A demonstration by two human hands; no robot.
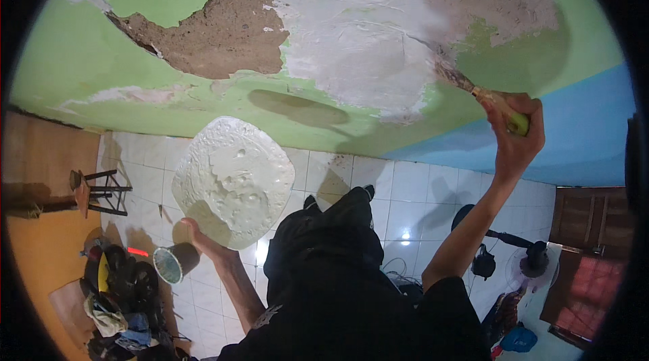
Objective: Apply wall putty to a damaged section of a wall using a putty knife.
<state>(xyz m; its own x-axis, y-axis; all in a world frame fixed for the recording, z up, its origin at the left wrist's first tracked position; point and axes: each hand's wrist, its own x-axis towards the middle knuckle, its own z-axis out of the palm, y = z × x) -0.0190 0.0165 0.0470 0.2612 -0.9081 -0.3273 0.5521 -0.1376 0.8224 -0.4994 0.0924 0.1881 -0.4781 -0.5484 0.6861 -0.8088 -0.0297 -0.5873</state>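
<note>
My left hand [199,238] grips a squarish board [233,172] from beside and below, and thick white paste covers its top. My right hand [520,128] is closed round the yellow-green handle of a putty knife [460,77], raised at the upper right with its smeared blade at the wall, touching or very close. The green wall [419,134] carries broad white patches of smoothed paste [345,30] and, at upper left, a jagged area of bare brown render [223,30] where the paint is gone.
Below are white floor tiles [419,205] with a bucket [176,263] at left, a dark stool [101,192], piled dark items and cloths [122,293], a standing fan [534,259], cables, and a blue bundle [517,339]. A brown door [581,226] is at right; the wall's blue section [581,124] adjoins the green.
</note>
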